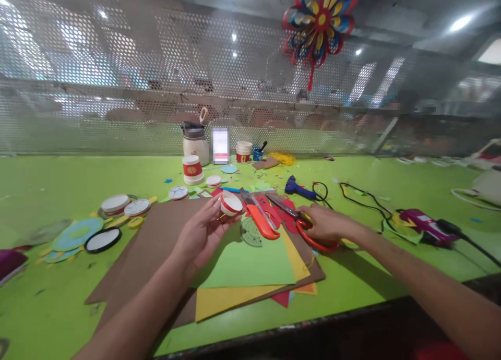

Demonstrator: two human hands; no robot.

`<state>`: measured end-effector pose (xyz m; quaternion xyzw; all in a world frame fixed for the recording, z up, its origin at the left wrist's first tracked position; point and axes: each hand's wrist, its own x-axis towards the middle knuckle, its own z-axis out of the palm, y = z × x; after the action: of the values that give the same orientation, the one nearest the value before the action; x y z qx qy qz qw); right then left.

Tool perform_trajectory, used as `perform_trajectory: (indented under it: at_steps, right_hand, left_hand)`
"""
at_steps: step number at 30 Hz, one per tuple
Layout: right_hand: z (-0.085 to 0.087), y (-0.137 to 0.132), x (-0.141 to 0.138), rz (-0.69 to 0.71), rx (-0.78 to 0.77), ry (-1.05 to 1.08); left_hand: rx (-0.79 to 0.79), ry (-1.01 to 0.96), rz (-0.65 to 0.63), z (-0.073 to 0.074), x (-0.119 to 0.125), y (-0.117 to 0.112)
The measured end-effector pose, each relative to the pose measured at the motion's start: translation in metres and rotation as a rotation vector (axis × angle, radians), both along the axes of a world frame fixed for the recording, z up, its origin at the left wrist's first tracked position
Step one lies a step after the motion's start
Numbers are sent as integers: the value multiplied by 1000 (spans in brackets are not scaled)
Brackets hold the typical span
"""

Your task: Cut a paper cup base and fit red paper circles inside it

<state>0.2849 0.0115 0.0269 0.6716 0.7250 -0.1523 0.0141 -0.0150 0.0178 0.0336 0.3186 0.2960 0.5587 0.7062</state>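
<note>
My left hand point(201, 232) is raised over brown card and grips a small white cup with a red band point(230, 203), tilted on its side with the mouth toward me. My right hand point(326, 224) rests on the sheets and closes on the red handles of a pair of scissors point(297, 219), whose blades point left over red paper scraps. Between the hands lie an orange-handled cutter point(261, 220) and a clear protractor point(251, 234). Under them is a stack of green paper point(250, 266), yellow and brown sheets.
The green table point(352, 282) carries round lids and paper discs at the left point(113, 206), cups and a jar at the back point(194, 143), a blue glue gun point(299, 189) with black cable, and a pink tool point(425, 227) at the right. A mesh screen stands behind; the table's dark front edge is near me.
</note>
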Motion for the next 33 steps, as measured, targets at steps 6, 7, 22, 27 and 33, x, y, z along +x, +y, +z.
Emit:
perform_trajectory:
  at_steps: [6,7,22,27,33]
  right_hand:
    - [12,-1,24,-12,-10,316]
    - [14,-2,27,-8,-2,393]
    - [50,-33,-57,236,-72,632]
    - [45,-38,-65,222,-11,650]
    - [37,-40,-75,88,39,578]
  left_hand:
    - [-19,-37,-17,14,-3,-6]
    - [-30,-40,-9,15,-3,-7]
    - [-43,236,100,11,6,-13]
    - [-13,180,78,14,5,-14]
    - [1,178,135,18,10,-17]
